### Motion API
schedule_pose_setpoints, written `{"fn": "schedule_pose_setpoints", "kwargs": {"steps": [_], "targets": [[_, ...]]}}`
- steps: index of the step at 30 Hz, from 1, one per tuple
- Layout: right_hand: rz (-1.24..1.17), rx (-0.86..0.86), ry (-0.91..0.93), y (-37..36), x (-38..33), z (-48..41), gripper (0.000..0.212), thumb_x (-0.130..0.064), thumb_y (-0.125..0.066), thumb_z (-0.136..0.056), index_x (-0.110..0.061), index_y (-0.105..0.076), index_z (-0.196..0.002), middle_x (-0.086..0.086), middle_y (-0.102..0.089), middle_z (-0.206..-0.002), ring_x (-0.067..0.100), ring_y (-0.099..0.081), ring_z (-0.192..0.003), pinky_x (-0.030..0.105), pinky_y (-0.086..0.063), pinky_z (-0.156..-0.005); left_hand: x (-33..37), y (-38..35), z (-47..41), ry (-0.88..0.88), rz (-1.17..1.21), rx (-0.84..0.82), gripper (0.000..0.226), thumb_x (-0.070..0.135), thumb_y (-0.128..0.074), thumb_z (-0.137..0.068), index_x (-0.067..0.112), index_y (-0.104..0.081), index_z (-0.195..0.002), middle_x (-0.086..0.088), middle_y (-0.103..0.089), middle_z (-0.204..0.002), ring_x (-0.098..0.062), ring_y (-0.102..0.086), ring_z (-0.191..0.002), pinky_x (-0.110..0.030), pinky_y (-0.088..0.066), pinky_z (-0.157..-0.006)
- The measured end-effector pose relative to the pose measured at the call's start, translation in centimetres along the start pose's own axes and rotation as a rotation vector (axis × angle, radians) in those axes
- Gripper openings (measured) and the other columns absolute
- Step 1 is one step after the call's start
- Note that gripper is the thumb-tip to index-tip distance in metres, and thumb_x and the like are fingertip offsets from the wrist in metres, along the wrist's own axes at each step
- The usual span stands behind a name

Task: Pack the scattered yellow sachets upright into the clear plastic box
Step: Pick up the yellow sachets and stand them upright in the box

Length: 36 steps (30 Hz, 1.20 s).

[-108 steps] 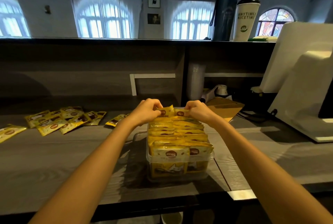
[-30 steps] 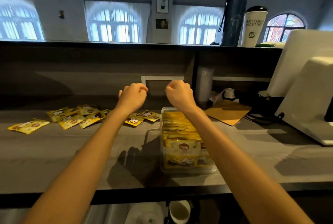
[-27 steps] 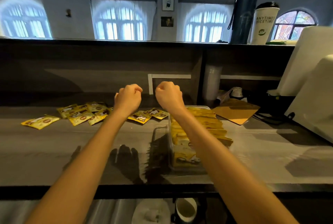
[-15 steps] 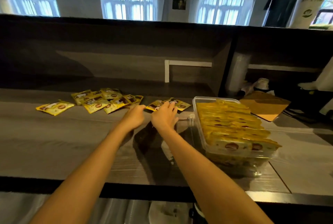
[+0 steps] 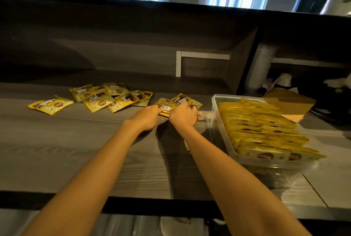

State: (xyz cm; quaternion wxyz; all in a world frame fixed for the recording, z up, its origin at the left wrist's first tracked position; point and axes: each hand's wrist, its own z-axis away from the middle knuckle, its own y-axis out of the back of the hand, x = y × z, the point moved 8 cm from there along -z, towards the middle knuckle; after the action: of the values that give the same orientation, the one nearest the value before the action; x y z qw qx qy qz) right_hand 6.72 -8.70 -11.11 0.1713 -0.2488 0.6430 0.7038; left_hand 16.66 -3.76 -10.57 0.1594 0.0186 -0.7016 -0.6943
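**Two hands reach for the nearest loose sachets as the box fills**

A person leans over the grey wood-grain worktop (image 5: 57, 150), both bare forearms stretched toward a pair of flat yellow foil sachets (image 5: 178, 101) lying just left of the clear rectangular plastic box (image 5: 215, 106). The left hand (image 5: 147, 117) rests knuckles-up at the near edge of the pair, its fingers curled down onto the foil; the right hand (image 5: 182, 116) lies beside it, fingers spread low over the second packet. Whether either hand has actually pinched a sachet yet cannot be told — the fingertips are hidden beneath the hands.

The box already holds a dense row of sachets standing on edge (image 5: 266, 131), leaning slightly. Farther left lies an overlapping heap of yellow sachets (image 5: 108, 98), and a lone one (image 5: 50, 103) sits well apart at the far left.

These packets look light, thin and limp, with a slick printed skin — likely to slide rather than lift if pressed flat. A pinch at a sealed edge, where the foil is stiffest, should give the surest hold and keep each one straight for slotting upright.
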Motion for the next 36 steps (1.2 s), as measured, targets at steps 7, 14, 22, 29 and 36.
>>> {"fn": "schedule_pose_setpoints", "kwargs": {"steps": [7, 14, 22, 29, 36], "targets": [[0.108, -0.025, 0.208, 0.7, -1.1, 4.6, 0.03, -0.024, -0.046, -0.092, -0.008, -0.058, -0.114, 0.013, -0.061, -0.122, 0.03, -0.049, -0.122, 0.047, -0.021, -0.113, -2.2, 0.2, 3.8, 0.07, -0.054, 0.052, 0.05, -0.001, -0.036, -0.093, 0.012, -0.038, -0.141, -0.013, -0.037, -0.145, -0.028, -0.034, -0.134, -0.036, -0.031, -0.108], [0.161, 0.097, 0.387, 2.8, -0.7, 8.3, 0.027, -0.021, -0.043, -0.094, -0.003, -0.06, -0.105, 0.016, -0.062, -0.112, 0.033, -0.055, -0.11, 0.052, -0.032, -0.108, -2.9, 1.1, 7.6, 0.222, 0.028, 0.219, 0.03, 0.013, -0.044, -0.093, 0.013, -0.065, -0.114, -0.013, -0.06, -0.119, -0.03, -0.055, -0.108, -0.038, -0.045, -0.082], [0.496, 0.027, 0.295, 2.0, 1.2, 7.2, 0.064, -0.049, -0.033, -0.096, 0.007, -0.043, -0.126, 0.022, -0.046, -0.128, 0.032, -0.042, -0.119, 0.038, -0.035, -0.101, -3.2, 1.0, 7.9, 0.315, 0.147, 0.21, 0.067, 0.036, -0.06, -0.087, 0.011, -0.032, -0.142, -0.012, -0.038, -0.145, -0.028, -0.034, -0.134, -0.039, -0.034, -0.105], [-0.113, -0.041, 0.128, 1.7, 2.0, 6.1, 0.065, -0.026, -0.07, -0.081, -0.002, -0.036, -0.13, 0.018, -0.04, -0.137, 0.034, -0.037, -0.129, 0.042, -0.037, -0.106, -4.0, 0.8, 7.2, 0.301, 0.25, 0.15, 0.08, 0.031, -0.069, -0.08, 0.01, -0.027, -0.145, -0.01, -0.03, -0.149, -0.026, -0.03, -0.137, -0.037, -0.032, -0.108], [-0.34, 0.049, 0.209, 3.4, 0.9, 7.5, 0.038, -0.009, -0.059, -0.088, -0.008, -0.041, -0.122, 0.012, -0.06, -0.115, 0.027, -0.059, -0.106, 0.037, -0.052, -0.083, -4.7, 0.4, 6.7, 0.334, 0.3, 0.019, 0.09, 0.026, -0.075, -0.075, 0.014, -0.022, -0.146, -0.01, -0.028, -0.151, -0.029, -0.026, -0.139, -0.04, -0.03, -0.112]]}}
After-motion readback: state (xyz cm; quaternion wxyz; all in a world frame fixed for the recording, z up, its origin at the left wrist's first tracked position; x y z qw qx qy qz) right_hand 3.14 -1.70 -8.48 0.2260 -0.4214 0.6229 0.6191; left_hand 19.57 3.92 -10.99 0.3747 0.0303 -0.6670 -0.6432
